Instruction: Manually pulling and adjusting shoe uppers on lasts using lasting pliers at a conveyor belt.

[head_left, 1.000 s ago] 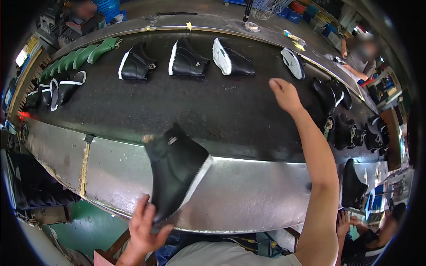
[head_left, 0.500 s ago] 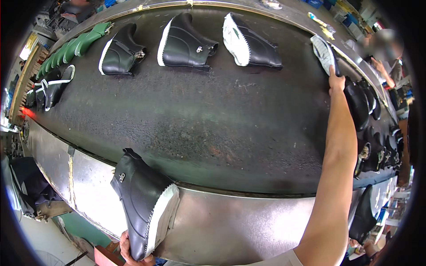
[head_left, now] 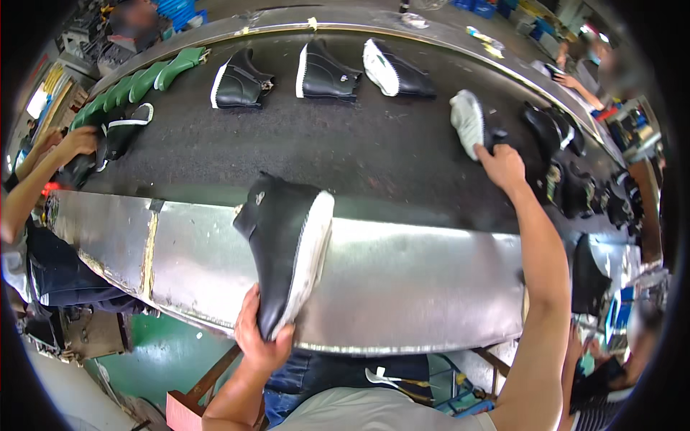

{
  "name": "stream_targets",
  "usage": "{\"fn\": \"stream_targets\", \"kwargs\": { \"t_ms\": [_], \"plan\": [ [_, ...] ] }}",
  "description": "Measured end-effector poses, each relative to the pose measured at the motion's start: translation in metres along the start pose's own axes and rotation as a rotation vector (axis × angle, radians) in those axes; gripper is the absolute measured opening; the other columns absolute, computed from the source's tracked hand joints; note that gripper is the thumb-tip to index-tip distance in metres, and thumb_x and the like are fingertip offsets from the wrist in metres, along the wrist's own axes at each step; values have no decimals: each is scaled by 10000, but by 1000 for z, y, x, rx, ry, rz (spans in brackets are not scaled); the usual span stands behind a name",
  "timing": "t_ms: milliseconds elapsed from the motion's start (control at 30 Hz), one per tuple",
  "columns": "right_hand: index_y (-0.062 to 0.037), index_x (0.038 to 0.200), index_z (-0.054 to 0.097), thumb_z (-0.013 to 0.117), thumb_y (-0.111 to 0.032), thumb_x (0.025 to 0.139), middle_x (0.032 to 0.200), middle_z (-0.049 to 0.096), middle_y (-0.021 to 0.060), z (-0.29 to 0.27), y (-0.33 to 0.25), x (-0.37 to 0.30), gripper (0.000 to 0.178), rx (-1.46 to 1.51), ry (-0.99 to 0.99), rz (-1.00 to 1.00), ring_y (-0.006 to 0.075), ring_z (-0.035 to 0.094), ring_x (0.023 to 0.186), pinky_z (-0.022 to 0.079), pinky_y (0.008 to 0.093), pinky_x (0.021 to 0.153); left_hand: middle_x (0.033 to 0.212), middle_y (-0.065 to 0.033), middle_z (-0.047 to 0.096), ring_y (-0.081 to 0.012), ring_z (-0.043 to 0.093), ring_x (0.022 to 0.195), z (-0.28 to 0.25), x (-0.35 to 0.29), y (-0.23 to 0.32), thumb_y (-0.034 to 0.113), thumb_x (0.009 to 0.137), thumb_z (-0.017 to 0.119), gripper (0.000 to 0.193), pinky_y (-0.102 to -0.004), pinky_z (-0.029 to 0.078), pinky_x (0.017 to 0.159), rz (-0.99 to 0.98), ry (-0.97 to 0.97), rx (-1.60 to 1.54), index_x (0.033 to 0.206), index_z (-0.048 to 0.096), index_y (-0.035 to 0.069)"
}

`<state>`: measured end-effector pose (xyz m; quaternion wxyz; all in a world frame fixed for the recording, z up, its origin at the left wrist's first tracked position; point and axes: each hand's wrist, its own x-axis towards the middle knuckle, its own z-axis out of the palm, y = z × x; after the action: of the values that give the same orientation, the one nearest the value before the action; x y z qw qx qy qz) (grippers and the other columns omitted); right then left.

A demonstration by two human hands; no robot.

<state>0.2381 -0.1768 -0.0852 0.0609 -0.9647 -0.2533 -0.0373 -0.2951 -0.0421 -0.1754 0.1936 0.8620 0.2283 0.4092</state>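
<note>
My left hand (head_left: 263, 346) is closed round the toe of a black ankle boot (head_left: 277, 230) with a pale, serrated-edged sole. That boot is held up over the metal ledge, its shaft pointing away from me and its sole facing right. My right arm stretches forward, and my right hand (head_left: 506, 167) is closed on another boot (head_left: 468, 123), thumb against its white sole. The sole faces left; my hand and the angle hide much of its dark upper. Left of it, a boot (head_left: 402, 72) with a white sole lies on its side on the dark belt (head_left: 323, 136).
Two more black boots (head_left: 327, 75) lie along the belt's far side. Green shoe forms (head_left: 144, 82) line the far left, where another person's hands (head_left: 77, 144) touch dark shoes. Several dark boots (head_left: 571, 187) crowd the right. A metal ledge (head_left: 417, 280) runs along the near side.
My right hand has brought its boot leftward, closer to the boot row. The left-hand boot has been lifted off lower left. Another person's hands have appeared at the left, and the view has shifted.
</note>
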Motion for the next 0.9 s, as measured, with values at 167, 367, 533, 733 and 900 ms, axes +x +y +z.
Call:
{"fn": "stream_targets", "kwargs": {
  "t_ms": [167, 367, 533, 733, 900],
  "plan": [
    [28, 696, 665, 638, -544, 867, 740, 658, 263, -66, 0, -193, 598, 6, 23, -274, 448, 663, 766, 518, 514, 733, 1337, -295, 588, -489, 613, 1175, -4, -6, 2, 306, 894, 726, 698, -483, 501, 999, -22, 32, -110, 1408, 447, -76],
    [2, 751, 659, 740, -370, 870, 717, 650, 217, -62, 22, -352, 398, 176, 67, -268, 412, 649, 706, 501, 471, 652, 1488, -300, 423, -490, 422, 1365, -45, -78, 25, 95, 864, 724, 716, -530, 346, 1138, 94, 86, -168, 1459, 367, -81],
    [-15, 1053, 639, 767, -374, 858, 927, 649, 169, -14, 75, -485, 428, 247, 47, -375, 368, 655, 834, 525, 445, 740, 1495, -339, 386, -480, 398, 1391, -90, -271, 9, 288, 935, 687, 731, -513, 344, 1146, -288, -380, 155, 1474, 354, -77],
    [13, 1193, 578, 786, -475, 822, 1165, 620, 251, 45, 99, -672, 648, 316, -505, -410, 419, 636, 1084, 522, 454, 943, 1024, -345, 666, -499, 662, 1003, -141, -338, 37, 487, 1025, 481, 562, -544, 530, 908, -733, -893, 299, 1164, 616, -41],
    [13, 1209, 578, 804, -449, 780, 1043, 693, 225, 45, 109, -685, 670, 311, -760, -357, 406, 686, 957, 554, 443, 857, 846, -293, 700, -469, 705, 827, -183, -310, 68, 431, 1025, 503, 490, -533, 577, 767, -456, -933, 488, 936, 688, -14]
  ]
}}
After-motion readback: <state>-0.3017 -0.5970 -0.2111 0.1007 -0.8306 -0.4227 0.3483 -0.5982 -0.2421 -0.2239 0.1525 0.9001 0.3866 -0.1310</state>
